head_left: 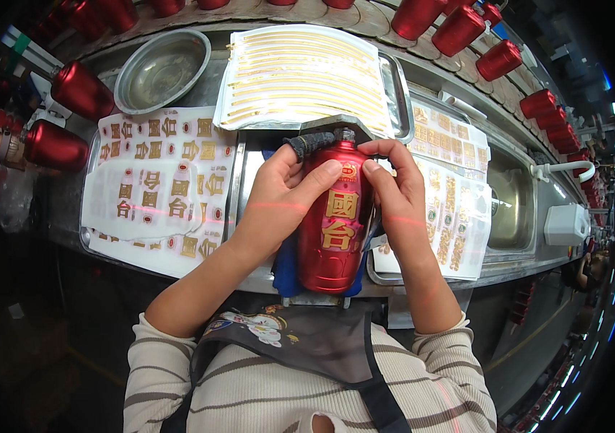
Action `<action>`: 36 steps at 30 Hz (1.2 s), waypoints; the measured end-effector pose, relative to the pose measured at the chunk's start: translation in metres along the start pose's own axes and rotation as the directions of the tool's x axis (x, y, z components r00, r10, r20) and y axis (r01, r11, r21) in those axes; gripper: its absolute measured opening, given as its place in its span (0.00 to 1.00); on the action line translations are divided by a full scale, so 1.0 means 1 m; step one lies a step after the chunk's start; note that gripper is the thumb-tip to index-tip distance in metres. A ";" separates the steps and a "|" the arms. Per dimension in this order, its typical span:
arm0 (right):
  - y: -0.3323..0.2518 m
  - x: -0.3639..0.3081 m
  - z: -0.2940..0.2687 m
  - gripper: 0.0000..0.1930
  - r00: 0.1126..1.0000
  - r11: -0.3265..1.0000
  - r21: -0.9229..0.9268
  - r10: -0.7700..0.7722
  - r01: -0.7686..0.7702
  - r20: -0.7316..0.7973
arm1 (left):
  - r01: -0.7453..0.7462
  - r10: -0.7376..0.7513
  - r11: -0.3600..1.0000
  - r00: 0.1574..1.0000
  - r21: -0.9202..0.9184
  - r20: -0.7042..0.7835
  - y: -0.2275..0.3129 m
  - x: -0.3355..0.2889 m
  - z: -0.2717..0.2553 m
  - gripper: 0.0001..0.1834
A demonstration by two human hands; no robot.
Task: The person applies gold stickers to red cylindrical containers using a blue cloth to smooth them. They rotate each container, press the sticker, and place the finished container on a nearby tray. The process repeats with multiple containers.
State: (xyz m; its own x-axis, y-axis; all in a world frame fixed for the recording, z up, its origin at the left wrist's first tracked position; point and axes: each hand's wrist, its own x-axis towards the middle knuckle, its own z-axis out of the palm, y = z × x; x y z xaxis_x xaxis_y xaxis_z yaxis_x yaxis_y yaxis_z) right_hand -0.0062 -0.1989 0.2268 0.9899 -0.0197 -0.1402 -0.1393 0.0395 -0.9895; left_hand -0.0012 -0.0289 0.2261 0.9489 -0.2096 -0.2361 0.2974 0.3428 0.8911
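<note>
A shiny red bottle [332, 238] lies lengthwise in front of me on a blue cloth [287, 270], its neck pointing away. Gold characters and a small round label are stuck on its upper side. My left hand [278, 198] grips the bottle's left flank, with the thumb pressing near the round label and a dark cover on the forefinger. My right hand [397, 191] holds the right flank, its thumb also beside the small label. A thin red laser line crosses both wrists.
Sheets of gold stickers [156, 180] lie left and right [451, 209]. A tray of gold strips [300, 76] and a steel bowl [159, 68] sit behind. Several red bottles [80, 90] ring the bench. A steel sink [509, 209] is at right.
</note>
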 end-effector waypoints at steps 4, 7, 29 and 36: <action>0.006 0.002 -0.004 0.09 0.998 0.993 -0.110 -0.055 0.052 -0.024 | 0.049 -0.047 0.993 0.999 -0.106 0.026 0.002 0.000 -0.001 0.19; 0.004 0.001 0.002 0.11 0.998 0.994 -0.108 -0.039 0.034 -0.041 | 0.007 -0.006 1.000 1.000 -0.021 0.028 0.000 0.000 0.000 0.20; 0.008 0.003 -0.003 0.12 0.994 0.978 -0.181 -0.093 0.101 0.053 | -0.012 0.014 0.999 0.999 -0.034 0.036 0.008 0.004 0.005 0.20; 0.013 0.004 -0.001 0.12 0.994 0.986 -0.124 -0.106 0.107 0.015 | -0.080 0.079 0.992 0.997 0.096 0.009 0.000 0.012 0.006 0.19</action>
State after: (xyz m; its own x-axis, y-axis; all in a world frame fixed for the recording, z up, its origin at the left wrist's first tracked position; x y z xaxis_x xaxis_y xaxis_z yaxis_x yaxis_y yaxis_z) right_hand -0.0038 -0.1995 0.2133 0.9994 -0.0083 -0.0341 -0.0347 -0.0874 -0.9956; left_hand 0.0092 -0.0369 0.2257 0.9684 -0.1903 -0.1613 0.2094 0.2687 0.9402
